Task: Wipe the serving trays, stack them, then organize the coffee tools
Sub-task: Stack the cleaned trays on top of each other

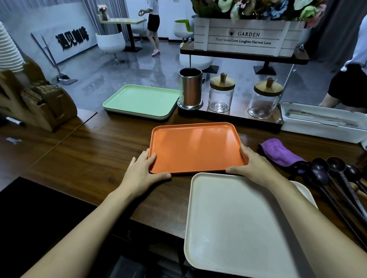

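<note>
**Inspector:** While the white tray (pixel 237 228), lower right, overhangs the near edge of the counter (pixel 91 154), a nudge from the forearm above it may tip it off.

**Clerk:** And the orange tray (pixel 197 146), centre frame?

**Inspector:** The left hand (pixel 143 170) and right hand (pixel 254 166) each grip a near corner. If it is carried to the green tray stack (pixel 142 99), upper centre-left, it may strike the steel canister (pixel 190 87) just beside the stack.

2 lidded glass jars (pixel 221 96) stand below a flower box (pixel 247 36) marked GARDEN.

both hands (pixel 143 171) grip orange tray (pixel 196 147), wood counter (pixel 87 154)
</note>
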Action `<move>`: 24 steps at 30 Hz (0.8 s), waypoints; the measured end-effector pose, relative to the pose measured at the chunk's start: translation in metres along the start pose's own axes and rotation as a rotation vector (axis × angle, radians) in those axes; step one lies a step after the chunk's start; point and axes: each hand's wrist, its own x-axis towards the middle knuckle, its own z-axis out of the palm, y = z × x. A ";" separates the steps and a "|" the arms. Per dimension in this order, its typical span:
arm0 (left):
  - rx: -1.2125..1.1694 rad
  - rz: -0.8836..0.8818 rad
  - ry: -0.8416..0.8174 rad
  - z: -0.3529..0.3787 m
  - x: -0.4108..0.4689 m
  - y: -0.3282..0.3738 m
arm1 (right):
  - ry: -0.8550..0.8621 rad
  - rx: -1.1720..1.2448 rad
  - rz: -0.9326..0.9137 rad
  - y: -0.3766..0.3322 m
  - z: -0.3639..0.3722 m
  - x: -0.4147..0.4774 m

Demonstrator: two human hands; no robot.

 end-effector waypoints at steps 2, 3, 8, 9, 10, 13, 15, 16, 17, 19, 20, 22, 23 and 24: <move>-0.004 -0.014 -0.002 0.001 0.001 -0.003 | 0.006 0.013 0.003 -0.001 -0.001 -0.001; -0.011 -0.018 -0.002 0.001 0.001 -0.005 | 0.012 0.021 -0.003 -0.002 0.000 0.000; -0.027 -0.027 0.030 -0.004 -0.006 -0.011 | 0.029 0.041 -0.037 -0.013 0.001 -0.002; -0.032 -0.041 0.033 -0.006 -0.008 -0.013 | 0.031 0.034 -0.042 -0.015 0.002 -0.001; -0.038 -0.052 0.035 -0.008 -0.010 -0.015 | 0.028 0.025 -0.040 -0.018 0.002 -0.001; -0.058 -0.063 0.043 -0.017 -0.014 -0.031 | 0.015 -0.006 -0.039 -0.027 0.008 0.002; -0.066 -0.076 0.043 -0.024 -0.017 -0.044 | 0.001 -0.021 -0.059 -0.035 0.014 0.002; -0.069 -0.076 0.049 -0.028 -0.019 -0.050 | -0.002 -0.019 -0.073 -0.040 0.018 0.003; -0.075 -0.076 0.059 -0.031 -0.021 -0.055 | -0.002 -0.013 -0.081 -0.044 0.021 0.002; -0.083 -0.082 0.076 -0.040 -0.024 -0.066 | 0.006 -0.015 -0.101 -0.054 0.028 0.004; -0.088 -0.082 0.077 -0.044 -0.025 -0.070 | 0.007 -0.021 -0.113 -0.060 0.031 0.004; -0.099 -0.073 0.083 -0.055 -0.028 -0.079 | 0.012 -0.017 -0.134 -0.073 0.037 0.006; -0.104 -0.069 0.085 -0.059 -0.029 -0.081 | 0.017 -0.011 -0.142 -0.079 0.039 0.007; -0.111 -0.070 0.091 -0.064 -0.029 -0.084 | 0.021 -0.004 -0.145 -0.085 0.041 0.008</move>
